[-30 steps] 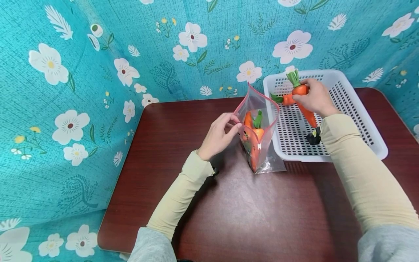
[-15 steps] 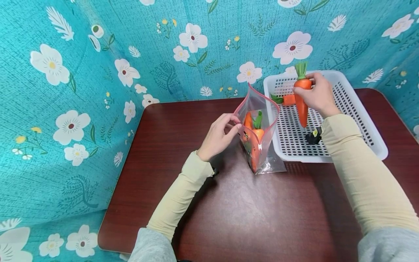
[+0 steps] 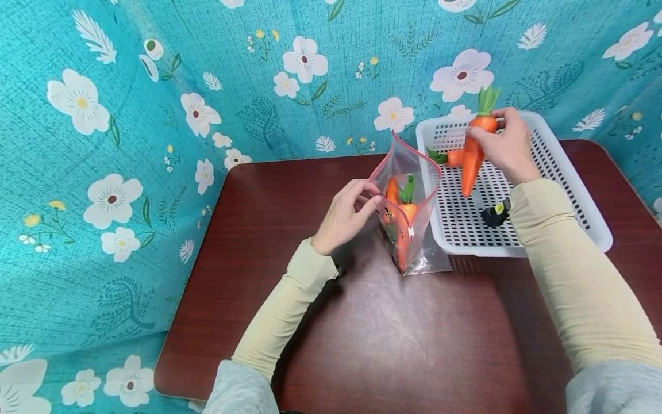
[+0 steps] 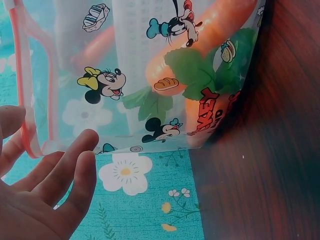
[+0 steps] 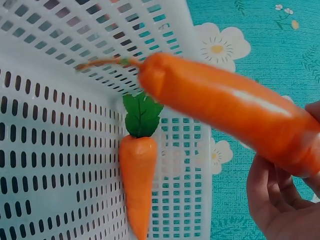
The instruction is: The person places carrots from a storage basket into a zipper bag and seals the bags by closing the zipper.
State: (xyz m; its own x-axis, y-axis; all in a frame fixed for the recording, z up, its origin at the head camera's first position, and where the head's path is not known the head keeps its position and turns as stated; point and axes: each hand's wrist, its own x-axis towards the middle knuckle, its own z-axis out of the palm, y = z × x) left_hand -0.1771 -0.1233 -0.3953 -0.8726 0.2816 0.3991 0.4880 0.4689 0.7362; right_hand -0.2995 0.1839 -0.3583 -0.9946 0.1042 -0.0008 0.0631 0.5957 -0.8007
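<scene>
Right hand [image 3: 504, 144], upper right of frame, grasping carrot [image 3: 473, 155] near its top; now lifted clear of white basket [image 3: 569, 190], tip swung left toward bag, versus lying low in the basket earlier. Left hand [image 3: 343, 215] unchanged at centre, pinching rim of open zip bag [image 3: 408, 224]. Second carrot [image 5: 137, 185] lying in basket.
</scene>
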